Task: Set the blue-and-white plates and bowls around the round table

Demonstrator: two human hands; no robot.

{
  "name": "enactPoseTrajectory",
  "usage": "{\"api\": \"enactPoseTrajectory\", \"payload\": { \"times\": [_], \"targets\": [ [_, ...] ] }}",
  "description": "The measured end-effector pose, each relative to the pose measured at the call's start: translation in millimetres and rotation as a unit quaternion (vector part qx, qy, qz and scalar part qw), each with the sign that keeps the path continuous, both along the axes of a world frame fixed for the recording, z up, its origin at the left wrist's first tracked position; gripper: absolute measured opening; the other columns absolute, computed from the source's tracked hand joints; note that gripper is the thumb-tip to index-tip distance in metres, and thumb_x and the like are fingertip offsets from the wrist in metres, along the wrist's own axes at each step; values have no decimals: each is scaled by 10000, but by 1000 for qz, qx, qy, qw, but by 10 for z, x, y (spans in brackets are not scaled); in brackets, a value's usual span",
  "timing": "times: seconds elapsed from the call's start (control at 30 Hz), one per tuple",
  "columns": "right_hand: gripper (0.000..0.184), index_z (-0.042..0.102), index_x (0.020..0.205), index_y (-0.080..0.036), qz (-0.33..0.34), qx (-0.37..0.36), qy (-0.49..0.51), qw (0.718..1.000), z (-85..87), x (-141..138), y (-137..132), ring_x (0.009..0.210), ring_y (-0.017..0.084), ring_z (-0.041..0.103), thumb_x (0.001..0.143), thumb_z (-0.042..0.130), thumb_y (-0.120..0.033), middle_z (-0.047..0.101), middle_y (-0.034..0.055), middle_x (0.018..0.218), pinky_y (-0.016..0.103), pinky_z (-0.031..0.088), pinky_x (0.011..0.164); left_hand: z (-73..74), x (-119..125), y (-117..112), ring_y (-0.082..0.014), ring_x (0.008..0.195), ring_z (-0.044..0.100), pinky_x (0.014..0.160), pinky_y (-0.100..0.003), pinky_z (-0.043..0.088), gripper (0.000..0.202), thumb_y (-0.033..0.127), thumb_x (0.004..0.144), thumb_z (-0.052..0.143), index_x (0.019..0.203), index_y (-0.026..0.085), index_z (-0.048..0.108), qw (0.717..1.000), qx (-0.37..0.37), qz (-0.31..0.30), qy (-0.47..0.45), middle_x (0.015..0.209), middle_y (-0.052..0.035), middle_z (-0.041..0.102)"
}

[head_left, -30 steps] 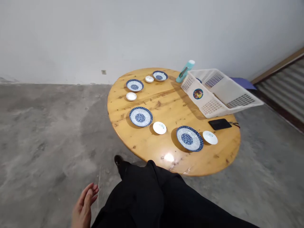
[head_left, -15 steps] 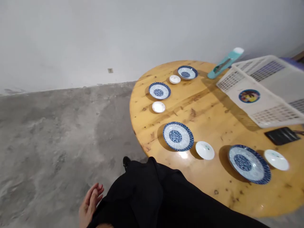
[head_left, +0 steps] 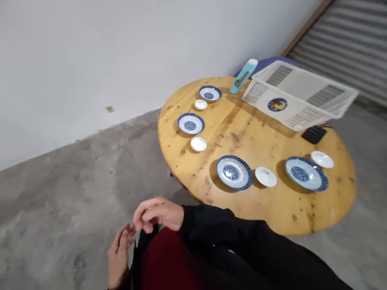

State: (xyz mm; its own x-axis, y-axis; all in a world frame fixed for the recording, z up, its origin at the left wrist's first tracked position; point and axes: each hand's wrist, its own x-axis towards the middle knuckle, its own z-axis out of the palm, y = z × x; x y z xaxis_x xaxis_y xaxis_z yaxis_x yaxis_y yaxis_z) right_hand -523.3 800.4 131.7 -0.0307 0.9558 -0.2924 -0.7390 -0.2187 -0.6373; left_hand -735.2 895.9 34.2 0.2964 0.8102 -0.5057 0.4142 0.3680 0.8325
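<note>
Beside my dark jacket, over the concrete floor, my left hand [head_left: 121,251] hangs with its fingers loosely bent and apart, nothing in it. My right hand [head_left: 160,213] reaches across my body close to the left one, its fingers relaxed and empty. Both hands are off the near left edge of the round wooden table [head_left: 242,145]. Nearest to them on the table is a blue-and-white plate [head_left: 234,172], with a small white dish [head_left: 266,177] to its right. Another blue-and-white plate [head_left: 306,173] and white dish [head_left: 322,159] lie farther right.
Toward the back left are two smaller-looking patterned plates [head_left: 191,123] [head_left: 210,93] and two white dishes [head_left: 198,144] [head_left: 200,104]. A white plastic basket [head_left: 290,105] stands at the back, with a turquoise bottle-shaped item [head_left: 243,76] beside it and a black flat object [head_left: 314,134] in front.
My right hand and sleeve have come into view and moved over near my left hand. The view has turned right, showing the whole basket and a ridged shutter. The dishes keep their places.
</note>
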Motion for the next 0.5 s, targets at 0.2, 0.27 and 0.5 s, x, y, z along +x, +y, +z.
{"api": "enactPoseTrajectory", "payload": {
  "times": [0.2,0.27,0.5],
  "targets": [
    [224,678,800,-140,-243,-122,23,962,-636,-82,260,526,100,545,625,696,-278,688,33,721,239,376,523,123,377,1140,-360,1074,703,976,-512,535,521,652,634,709,967,251,707,997,-13,-75,-16,1011,-97,773],
    [240,680,812,-140,-293,-138,40,945,-673,-76,364,537,103,553,618,705,-278,692,36,730,241,380,528,119,620,1397,-360,1054,707,957,-505,543,493,658,616,705,924,273,709,993,-17,-119,-13,985,-85,778],
    [230,691,808,-138,-421,-168,67,889,-694,258,598,538,101,556,612,721,-255,698,34,717,237,387,532,79,1809,1647,-305,978,724,863,-425,562,637,651,636,693,1020,144,694,943,-26,-330,-36,1035,-173,758]
  ]
}}
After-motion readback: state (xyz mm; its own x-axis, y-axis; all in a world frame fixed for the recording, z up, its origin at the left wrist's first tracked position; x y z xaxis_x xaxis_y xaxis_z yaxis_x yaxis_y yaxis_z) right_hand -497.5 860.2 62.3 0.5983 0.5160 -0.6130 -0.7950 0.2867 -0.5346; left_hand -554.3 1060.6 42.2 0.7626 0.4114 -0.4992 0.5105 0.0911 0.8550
